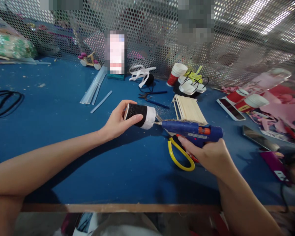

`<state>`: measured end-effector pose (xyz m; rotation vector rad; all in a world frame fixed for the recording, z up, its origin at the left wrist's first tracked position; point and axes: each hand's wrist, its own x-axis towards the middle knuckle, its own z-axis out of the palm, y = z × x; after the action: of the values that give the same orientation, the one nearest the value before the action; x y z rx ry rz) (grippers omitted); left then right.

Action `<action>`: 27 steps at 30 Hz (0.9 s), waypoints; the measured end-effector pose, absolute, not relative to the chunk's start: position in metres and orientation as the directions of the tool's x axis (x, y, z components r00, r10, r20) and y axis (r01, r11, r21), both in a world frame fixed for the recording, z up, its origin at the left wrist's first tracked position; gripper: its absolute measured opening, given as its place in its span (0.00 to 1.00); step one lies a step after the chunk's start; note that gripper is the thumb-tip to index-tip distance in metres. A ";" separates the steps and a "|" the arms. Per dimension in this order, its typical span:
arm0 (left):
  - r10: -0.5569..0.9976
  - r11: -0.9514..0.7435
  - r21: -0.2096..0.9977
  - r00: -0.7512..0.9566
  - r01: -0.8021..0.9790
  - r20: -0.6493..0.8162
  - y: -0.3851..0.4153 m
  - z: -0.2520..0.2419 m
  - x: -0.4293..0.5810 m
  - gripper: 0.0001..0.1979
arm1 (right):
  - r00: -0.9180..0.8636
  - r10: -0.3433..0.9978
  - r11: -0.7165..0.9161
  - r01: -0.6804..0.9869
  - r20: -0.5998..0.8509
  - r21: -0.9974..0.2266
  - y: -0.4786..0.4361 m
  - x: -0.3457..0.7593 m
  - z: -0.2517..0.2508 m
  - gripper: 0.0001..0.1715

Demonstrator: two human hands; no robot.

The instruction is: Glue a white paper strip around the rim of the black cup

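Observation:
My left hand (118, 120) is wrapped round a paper cup (149, 118) lying on its side in the air, its wall partly covered by a black band of wound cord (137, 113) and a white band at the right end. In my right hand (208, 152) is a blue glue gun (182, 127), gripped by the handle with a finger at the red trigger. Its metal nozzle points left and meets, or nearly meets, the white part of the cup. Yellow-handled scissors (182, 159) lie beneath the glue gun, partly hidden.
Behind my hands lie wooden sticks (190, 109), pliers (154, 98) and clear glue sticks (94, 85). Paper cups (178, 72) and white ribbon (142, 73) stand near the perforated metal screen (149, 32). Phones (231, 109) and pink scraps (282, 111) crowd the right side.

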<state>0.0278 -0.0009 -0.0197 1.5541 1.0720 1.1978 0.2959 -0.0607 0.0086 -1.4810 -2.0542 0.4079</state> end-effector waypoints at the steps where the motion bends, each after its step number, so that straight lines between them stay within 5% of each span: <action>1: 0.960 -0.245 0.962 0.165 0.120 0.224 -0.001 -0.019 0.028 0.23 | -0.213 0.944 0.322 0.758 0.252 -0.567 -0.061 0.296 0.009 0.07; 13: 0.959 -0.216 0.971 0.211 0.099 0.191 -0.002 -0.022 0.029 0.22 | -0.004 0.996 0.071 0.682 0.092 -0.728 -0.063 0.276 0.022 0.09; 19: 0.964 -0.153 0.981 0.236 0.116 0.122 -0.007 -0.017 0.032 0.20 | -0.068 0.997 0.018 0.632 -0.033 -0.775 -0.061 0.271 0.024 0.12; 27: 0.960 -0.170 0.976 0.247 0.134 0.133 -0.009 -0.013 0.032 0.20 | -0.131 0.991 0.063 0.460 0.003 -0.886 -0.058 0.269 0.021 0.10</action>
<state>0.0324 -0.0092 -0.0133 1.5402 1.0607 1.0597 0.2695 -0.0582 0.0213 -1.4651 -1.6738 1.0103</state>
